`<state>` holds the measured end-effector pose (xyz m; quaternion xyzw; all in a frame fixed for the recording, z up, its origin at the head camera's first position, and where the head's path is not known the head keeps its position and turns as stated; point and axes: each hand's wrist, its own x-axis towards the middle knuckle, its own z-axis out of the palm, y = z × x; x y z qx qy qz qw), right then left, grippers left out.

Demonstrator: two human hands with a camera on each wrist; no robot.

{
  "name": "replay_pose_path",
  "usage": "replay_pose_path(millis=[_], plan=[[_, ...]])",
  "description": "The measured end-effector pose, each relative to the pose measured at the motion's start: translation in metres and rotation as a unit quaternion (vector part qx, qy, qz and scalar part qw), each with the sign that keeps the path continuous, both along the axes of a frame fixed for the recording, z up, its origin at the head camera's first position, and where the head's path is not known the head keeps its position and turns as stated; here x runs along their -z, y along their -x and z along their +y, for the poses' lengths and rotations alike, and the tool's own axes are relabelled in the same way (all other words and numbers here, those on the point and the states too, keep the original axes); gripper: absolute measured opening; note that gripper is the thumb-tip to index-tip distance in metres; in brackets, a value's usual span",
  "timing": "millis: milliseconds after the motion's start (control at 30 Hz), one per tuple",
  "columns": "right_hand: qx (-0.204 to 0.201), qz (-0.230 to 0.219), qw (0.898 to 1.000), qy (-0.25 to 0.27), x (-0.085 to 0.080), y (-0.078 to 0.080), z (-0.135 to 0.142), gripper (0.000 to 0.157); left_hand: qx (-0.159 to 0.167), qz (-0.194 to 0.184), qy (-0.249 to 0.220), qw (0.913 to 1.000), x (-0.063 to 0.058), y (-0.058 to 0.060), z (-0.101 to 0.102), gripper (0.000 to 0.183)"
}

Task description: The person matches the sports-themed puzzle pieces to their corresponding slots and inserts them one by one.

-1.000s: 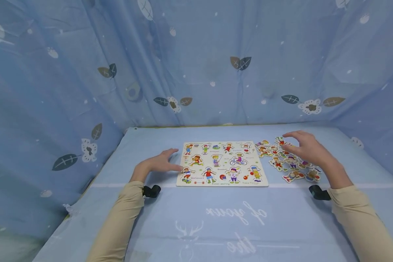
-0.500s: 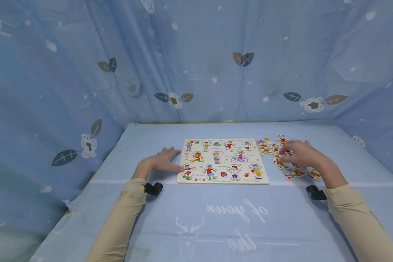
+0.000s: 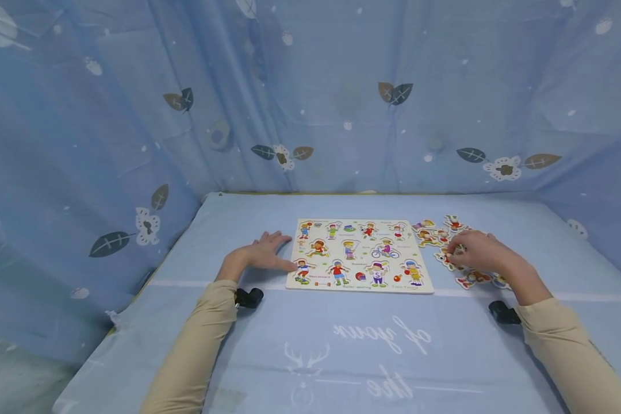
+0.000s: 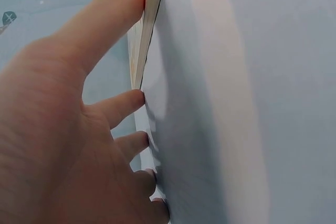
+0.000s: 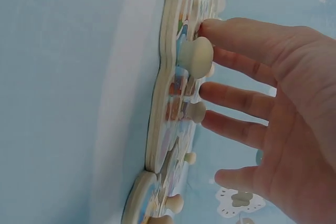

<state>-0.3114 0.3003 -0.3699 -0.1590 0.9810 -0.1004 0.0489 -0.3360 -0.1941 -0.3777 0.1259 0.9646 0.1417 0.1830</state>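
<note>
A pale wooden puzzle board [image 3: 362,287] printed with children playing sports lies flat on the table. At its left edge is my left hand [image 3: 261,253], fingers spread, thumb touching the board's corner area; the left wrist view shows the thumb [image 4: 113,17] against the board's edge [image 4: 149,24]. My right hand [image 3: 478,252] reaches down over a heap of loose figure-shaped puzzle pieces [image 3: 426,236]. Its thumb and forefinger come down at a soccer-player piece [image 3: 441,259]. In the right wrist view the thumb [image 5: 247,35] and extended fingers reach among pieces with round knobs [image 5: 198,57].
Loose pieces lie overlapping to the right of the board, one [image 3: 473,278] nearest the front. A pale blue printed cloth [image 3: 383,339] covers the table. Blue patterned curtains [image 3: 341,103] hang behind and at the sides. Black wrist cameras [image 3: 248,298] sit under both wrists.
My right hand has lowered from above the heap to the pieces, its thumb and forefinger drawing closer together. The left hand stays at the board's left edge. The head view has shifted slightly.
</note>
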Motion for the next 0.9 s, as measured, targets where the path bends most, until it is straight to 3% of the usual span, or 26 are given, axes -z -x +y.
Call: replay_pose_path(millis=[900], plan=[[-0.006,-0.008,1.0,0.025,-0.011,-0.007,-0.011,0.023,-0.005,0.014,-0.003,0.9999,0.001,-0.005,0.001,0.097]])
